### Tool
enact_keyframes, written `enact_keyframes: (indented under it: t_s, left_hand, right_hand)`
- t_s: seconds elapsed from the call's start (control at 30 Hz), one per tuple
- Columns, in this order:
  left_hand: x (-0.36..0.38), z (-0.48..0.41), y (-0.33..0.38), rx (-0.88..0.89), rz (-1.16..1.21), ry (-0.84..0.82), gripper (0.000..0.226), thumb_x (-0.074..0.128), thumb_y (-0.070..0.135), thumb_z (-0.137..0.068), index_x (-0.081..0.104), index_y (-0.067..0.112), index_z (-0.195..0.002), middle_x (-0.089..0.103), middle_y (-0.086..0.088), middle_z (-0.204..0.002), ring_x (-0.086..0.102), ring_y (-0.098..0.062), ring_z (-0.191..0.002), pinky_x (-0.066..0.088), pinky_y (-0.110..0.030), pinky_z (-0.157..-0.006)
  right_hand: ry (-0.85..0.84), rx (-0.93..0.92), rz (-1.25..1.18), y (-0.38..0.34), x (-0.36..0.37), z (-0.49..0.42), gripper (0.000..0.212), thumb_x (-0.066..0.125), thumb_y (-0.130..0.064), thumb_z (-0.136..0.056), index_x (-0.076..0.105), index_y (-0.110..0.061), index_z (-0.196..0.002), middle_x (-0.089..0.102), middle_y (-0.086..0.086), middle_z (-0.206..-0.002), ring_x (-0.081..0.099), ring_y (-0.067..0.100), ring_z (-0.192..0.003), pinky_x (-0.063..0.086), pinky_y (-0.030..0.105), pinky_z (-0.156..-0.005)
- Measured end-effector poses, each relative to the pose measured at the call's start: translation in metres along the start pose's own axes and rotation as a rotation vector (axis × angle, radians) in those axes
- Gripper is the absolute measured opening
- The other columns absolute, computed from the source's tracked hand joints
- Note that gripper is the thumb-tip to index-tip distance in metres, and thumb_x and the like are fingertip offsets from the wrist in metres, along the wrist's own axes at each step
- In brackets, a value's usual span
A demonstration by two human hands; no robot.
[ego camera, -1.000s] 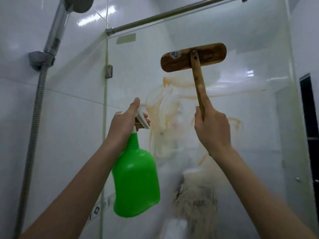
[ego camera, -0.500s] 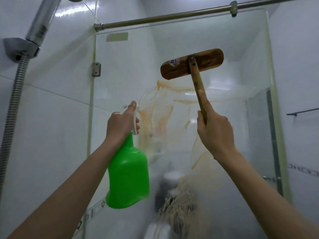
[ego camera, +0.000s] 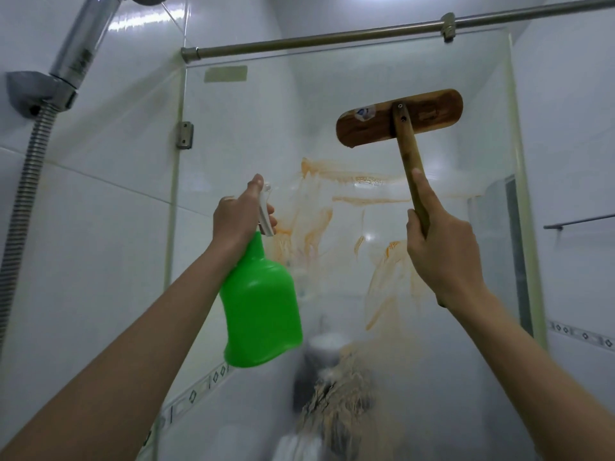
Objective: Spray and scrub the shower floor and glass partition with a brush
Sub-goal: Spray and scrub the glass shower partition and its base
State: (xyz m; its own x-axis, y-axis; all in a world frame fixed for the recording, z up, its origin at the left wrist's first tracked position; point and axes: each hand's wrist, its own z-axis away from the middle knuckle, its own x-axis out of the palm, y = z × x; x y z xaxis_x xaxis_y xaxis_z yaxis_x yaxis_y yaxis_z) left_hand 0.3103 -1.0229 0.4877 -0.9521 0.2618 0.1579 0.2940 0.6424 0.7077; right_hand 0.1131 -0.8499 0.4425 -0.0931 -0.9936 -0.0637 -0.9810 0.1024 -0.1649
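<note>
brush point(ego camera: 369, 128): dark wooden head against orange-smeared glass partition point(ego camera: 332, 94) | right hand point(ego camera: 439, 247) grip wrapped round its handle | left hand point(ego camera: 238, 214) grip round green spray bottle point(ego camera: 261, 307) neck

Wooden brush point(ego camera: 399, 118) lies flat against the orange-smeared glass partition point(ego camera: 249, 144) at 1 o'clock; green spray bottle point(ego camera: 263, 307) is tilted at 7 o'clock.

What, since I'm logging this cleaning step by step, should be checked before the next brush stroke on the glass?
1. Right hand grips the brush by its handle: ok.
2. Brush head flat against the glass: cannot tell.
3. Left hand holds the spray bottle, fingers on its trigger: ok.
4. Nozzle faces the glass: ok.
5. Glass free of orange streaks: not ok.
6. Liquid left in the bottle: cannot tell.
</note>
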Motion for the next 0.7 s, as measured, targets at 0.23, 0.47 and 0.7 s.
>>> enact_keyframes:
  t_s: [0.23, 0.47, 0.7]
  left_hand:
    - [0.035, -0.003, 0.017, 0.002, 0.058, -0.019, 0.045, 0.056, 0.052, -0.096, 0.070, 0.013, -0.079, 0.070, 0.000, -0.061, 0.071, -0.022, -0.058, 0.062, -0.048, -0.082]
    - [0.084, 0.008, 0.024, -0.002, 0.030, -0.054, 0.054, 0.052, 0.057, -0.096, 0.069, 0.012, -0.071, 0.070, 0.001, -0.054, 0.072, -0.021, -0.059, 0.059, -0.045, -0.088]
    - [0.136, 0.031, 0.022, 0.010, 0.035, -0.175, 0.056, 0.050, 0.056, -0.097, 0.070, 0.013, -0.067, 0.071, -0.002, -0.058, 0.074, -0.024, -0.066, 0.059, -0.045, -0.087]
  right_hand:
    - [0.017, 0.014, 0.030, 0.014, -0.019, -0.004, 0.065, 0.048, -0.017, -0.099, 0.016, -0.034, -0.153, 0.045, 0.000, -0.055, 0.046, 0.016, -0.046, 0.036, 0.022, -0.044]
    - [-0.006, 0.014, 0.093, 0.032, -0.043, 0.000, 0.065, 0.049, -0.017, -0.099, 0.016, -0.034, -0.153, 0.044, -0.002, -0.055, 0.045, 0.014, -0.045, 0.031, 0.020, -0.044]
    - [-0.029, 0.029, 0.122, 0.052, -0.058, 0.003, 0.065, 0.049, -0.017, -0.099, 0.017, -0.035, -0.152, 0.045, -0.001, -0.055, 0.045, 0.014, -0.046, 0.033, 0.021, -0.044]
